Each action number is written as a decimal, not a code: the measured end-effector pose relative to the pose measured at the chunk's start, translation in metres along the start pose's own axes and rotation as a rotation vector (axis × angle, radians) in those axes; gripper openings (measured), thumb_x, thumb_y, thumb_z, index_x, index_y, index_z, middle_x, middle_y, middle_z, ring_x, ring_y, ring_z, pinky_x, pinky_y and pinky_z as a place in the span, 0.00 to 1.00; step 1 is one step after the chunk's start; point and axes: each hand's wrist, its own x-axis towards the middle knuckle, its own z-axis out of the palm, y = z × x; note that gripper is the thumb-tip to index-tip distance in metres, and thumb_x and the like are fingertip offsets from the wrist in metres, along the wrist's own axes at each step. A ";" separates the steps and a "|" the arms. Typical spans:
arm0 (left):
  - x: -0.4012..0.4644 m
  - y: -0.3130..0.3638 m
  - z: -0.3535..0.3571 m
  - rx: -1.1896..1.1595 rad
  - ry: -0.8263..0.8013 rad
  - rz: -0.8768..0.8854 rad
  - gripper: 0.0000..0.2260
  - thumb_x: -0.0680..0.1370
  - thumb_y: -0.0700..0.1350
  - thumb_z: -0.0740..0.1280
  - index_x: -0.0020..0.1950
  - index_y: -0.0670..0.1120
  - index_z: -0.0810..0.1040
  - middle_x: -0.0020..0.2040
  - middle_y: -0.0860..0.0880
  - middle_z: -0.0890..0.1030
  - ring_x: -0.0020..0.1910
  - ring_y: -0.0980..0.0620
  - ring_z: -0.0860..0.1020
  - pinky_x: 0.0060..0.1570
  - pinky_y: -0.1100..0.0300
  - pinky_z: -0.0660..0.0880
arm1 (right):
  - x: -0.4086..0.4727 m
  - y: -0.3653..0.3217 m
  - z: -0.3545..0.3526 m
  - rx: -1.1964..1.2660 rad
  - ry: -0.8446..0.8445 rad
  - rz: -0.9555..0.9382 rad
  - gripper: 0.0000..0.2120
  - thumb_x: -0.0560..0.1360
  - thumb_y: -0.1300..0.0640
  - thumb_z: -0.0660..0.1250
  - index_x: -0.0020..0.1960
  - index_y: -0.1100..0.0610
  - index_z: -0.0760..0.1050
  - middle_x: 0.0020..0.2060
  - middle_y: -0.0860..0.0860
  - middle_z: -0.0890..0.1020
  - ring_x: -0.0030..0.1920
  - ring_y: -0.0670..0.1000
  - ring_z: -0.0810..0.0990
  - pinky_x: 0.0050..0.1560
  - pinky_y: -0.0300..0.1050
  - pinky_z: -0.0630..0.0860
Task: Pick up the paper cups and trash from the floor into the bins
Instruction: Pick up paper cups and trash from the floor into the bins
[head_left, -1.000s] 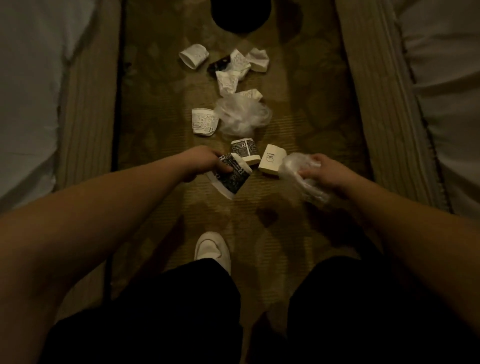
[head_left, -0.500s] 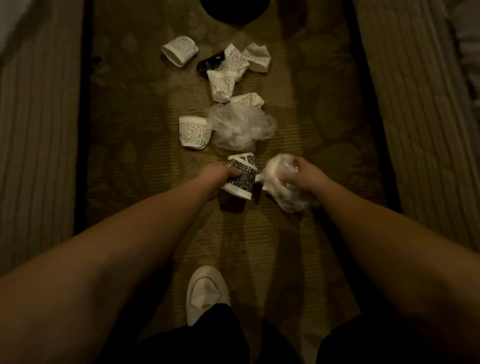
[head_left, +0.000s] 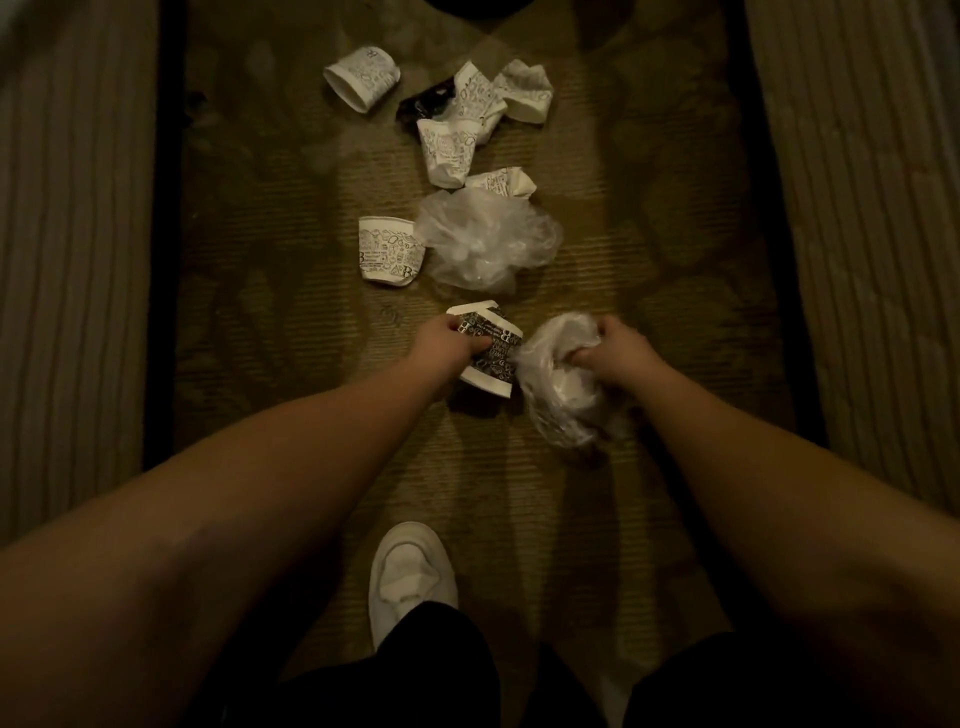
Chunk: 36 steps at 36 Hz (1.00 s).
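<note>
Paper, printed dark, forms the crushed cup (head_left: 488, 348) in the left hand (head_left: 451, 345), whose grip is curled tight round the cup's side; just beside it the right hand (head_left: 618, 349) has its grip closed on a clear plastic bag (head_left: 558, 395) that hangs below the fist. Beyond both grips, on the patterned carpet (head_left: 291, 322), lie a second crumpled plastic bag (head_left: 488, 241), a white printed cup (head_left: 388, 250) touching its left edge, and farther off more crumpled white cups (head_left: 447, 150). Near the person, a white shoe (head_left: 410, 577) stands on the carpet.
</note>
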 end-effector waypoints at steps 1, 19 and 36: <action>-0.004 -0.001 -0.003 -0.026 0.008 -0.009 0.28 0.73 0.41 0.76 0.72 0.43 0.72 0.64 0.44 0.79 0.58 0.44 0.80 0.56 0.50 0.79 | -0.002 0.001 -0.002 0.033 -0.026 -0.006 0.32 0.71 0.51 0.77 0.71 0.55 0.69 0.61 0.53 0.77 0.57 0.56 0.78 0.51 0.47 0.74; -0.049 0.013 -0.062 -0.404 0.061 0.064 0.08 0.76 0.35 0.71 0.53 0.44 0.78 0.49 0.43 0.84 0.44 0.47 0.85 0.46 0.52 0.82 | -0.019 -0.018 -0.039 0.423 -0.030 0.038 0.41 0.65 0.45 0.79 0.73 0.49 0.65 0.61 0.52 0.77 0.55 0.58 0.80 0.56 0.60 0.79; -0.035 0.186 -0.158 -0.482 0.071 0.333 0.09 0.74 0.38 0.75 0.51 0.46 0.78 0.48 0.44 0.85 0.43 0.48 0.85 0.40 0.56 0.82 | -0.027 -0.204 -0.141 0.501 0.145 -0.265 0.30 0.72 0.49 0.75 0.71 0.52 0.70 0.58 0.51 0.80 0.52 0.53 0.82 0.47 0.48 0.82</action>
